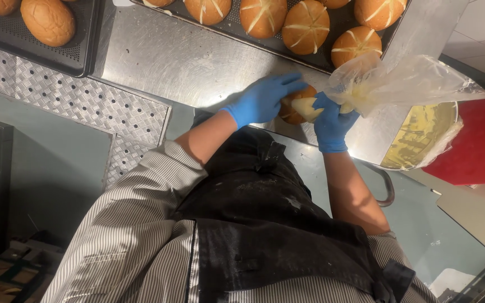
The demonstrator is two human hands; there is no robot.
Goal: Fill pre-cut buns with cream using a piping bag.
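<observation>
Fingers (287, 84) of our left hand (265, 100) curl round a bun (293, 109) on the bench (186, 62) — right hand (332, 120) clenched on a piping bag (388, 84) of cream; dark tray (338, 22) holds cream-crossed buns.

The left hand (265, 100) covers much of the bun (294, 108), and the right hand (330, 124) hides the piping bag's (399, 84) tip. The top edge cuts both trays (79, 56) and several buns. The bag partly hides the bowl (422, 137).
</observation>
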